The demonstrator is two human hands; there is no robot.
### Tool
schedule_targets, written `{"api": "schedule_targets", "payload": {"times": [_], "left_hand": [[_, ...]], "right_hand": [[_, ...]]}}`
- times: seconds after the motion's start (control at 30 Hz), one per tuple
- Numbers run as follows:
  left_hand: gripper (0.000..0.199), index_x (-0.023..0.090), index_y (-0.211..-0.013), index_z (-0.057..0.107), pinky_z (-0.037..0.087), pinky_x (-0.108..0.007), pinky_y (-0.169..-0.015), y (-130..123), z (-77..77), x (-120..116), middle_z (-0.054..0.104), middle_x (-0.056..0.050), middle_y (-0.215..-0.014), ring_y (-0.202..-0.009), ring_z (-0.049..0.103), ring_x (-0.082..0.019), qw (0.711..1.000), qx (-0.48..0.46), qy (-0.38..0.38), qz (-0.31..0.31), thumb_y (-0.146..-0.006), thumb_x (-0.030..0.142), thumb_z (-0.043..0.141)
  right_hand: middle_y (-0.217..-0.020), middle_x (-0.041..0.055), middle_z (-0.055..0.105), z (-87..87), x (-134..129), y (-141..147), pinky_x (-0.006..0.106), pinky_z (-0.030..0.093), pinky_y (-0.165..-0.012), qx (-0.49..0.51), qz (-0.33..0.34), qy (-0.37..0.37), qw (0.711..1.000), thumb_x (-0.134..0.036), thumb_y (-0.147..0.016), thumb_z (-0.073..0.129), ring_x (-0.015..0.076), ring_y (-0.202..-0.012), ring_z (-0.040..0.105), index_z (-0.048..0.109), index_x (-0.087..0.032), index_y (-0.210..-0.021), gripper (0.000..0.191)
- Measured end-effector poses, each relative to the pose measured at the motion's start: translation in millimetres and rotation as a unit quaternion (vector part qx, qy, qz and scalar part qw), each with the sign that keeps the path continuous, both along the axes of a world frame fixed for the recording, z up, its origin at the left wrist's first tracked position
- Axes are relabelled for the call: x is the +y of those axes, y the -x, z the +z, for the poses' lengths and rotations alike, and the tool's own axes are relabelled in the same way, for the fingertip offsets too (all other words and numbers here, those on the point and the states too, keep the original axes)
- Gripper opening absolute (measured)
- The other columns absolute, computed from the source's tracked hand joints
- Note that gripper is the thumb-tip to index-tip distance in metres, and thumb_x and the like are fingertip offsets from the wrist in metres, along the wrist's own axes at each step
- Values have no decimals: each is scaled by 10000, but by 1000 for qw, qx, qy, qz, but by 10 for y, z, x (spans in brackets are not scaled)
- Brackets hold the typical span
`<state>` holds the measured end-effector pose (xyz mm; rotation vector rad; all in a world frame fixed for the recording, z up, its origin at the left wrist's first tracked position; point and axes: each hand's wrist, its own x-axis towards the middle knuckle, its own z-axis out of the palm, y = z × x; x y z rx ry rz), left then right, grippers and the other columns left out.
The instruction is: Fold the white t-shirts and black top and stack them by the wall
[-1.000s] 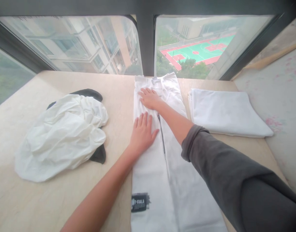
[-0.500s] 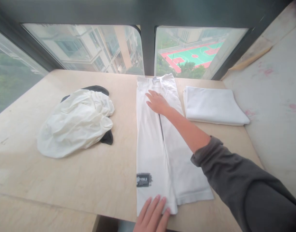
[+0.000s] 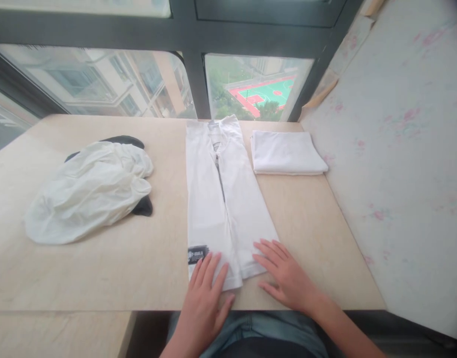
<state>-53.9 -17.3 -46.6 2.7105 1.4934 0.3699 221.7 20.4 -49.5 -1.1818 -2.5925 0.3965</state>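
White garment (image 3: 247,209), one, laid lengthwise on the tabletop (image 3: 299,238), collar end toward the window, hem end near the front edge; both sides turned inward, meeting loosely along the middle, with a narrow dark strip showing between them; black printed patch (image 3: 196,254) at the near left. Left hand (image 3: 206,301), bare: fingers flat on the near left panel just below and beside the patch, slightly parted, gripping nothing. Right hand (image 3: 284,276), bare: fingers spread over the near right corner, thumb held apart beyond the hem, likewise with nothing pinched. Both hands appear set so as to keep the near end flat and the panels in line; the lengthwise placing probably keeps both corners within easy reach. To the right, near the garment but apart from it: folded white cloth (image 3: 286,151), a neat layered rectangle, seemingly kept clear of the working strip. To the left, well apart: crumpled off-white cloth (image 3: 90,194), loosely heaped, black portions (image 3: 142,205) showing at its edges. Surface: pale, faintly mottled, reaching back to a dark window frame (image 3: 198,84). Beyond the glass: buildings and a green-and-red sports court (image 3: 266,94). Right side: floral-papered wall (image 3: 407,164), its covering peeling at the far edge.
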Motion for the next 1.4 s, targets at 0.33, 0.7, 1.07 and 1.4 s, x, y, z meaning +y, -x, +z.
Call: {"api": "schedule_targets", "payload": {"times": [0.33, 0.7, 1.07, 1.4], "left_hand": [[443, 193, -1323, 537, 514, -407, -964, -328, 0, -15, 640, -113, -1253, -1111, 609, -246, 991, -119, 36, 52, -882, 151, 545], [370, 202, -1197, 600, 517, -398, -946, -324, 6, 34, 667, -89, -1161, -1076, 617, -230, 959, -232, 92, 134, -864, 101, 475], [418, 177, -1325, 529, 478, -406, -895, -554, 127, 118, 612, -111, -1115, -1008, 572, -241, 989, -121, 13, 85, -908, 159, 554], [154, 222, -1007, 664, 451, -316, -734, -584, 202, 464, 684, -24, -835, -793, 613, -180, 976, -184, 73, 92, -947, 214, 523]], "right_hand": [[-1270, 124, 641, -20, -80, 333, 461, 484, -992, 93, -50, -51, 993, -245, -944, 572, 277, -1156, 568, 608, -170, -1261, 328], [-974, 46, 733, -77, 70, 388, 367, 504, -854, 265, -168, 86, 945, -203, -963, 507, 198, -936, 658, 695, -214, -996, 191], [-962, 46, 724, -9, 88, 377, 362, 504, -852, 308, -188, 148, 921, -242, -956, 509, 196, -928, 645, 686, -217, -971, 180], [-1142, 90, 678, -49, 16, 266, 391, 541, -932, 325, -155, 51, 932, -135, -907, 500, 212, -1075, 633, 589, -215, -1185, 302]]}}
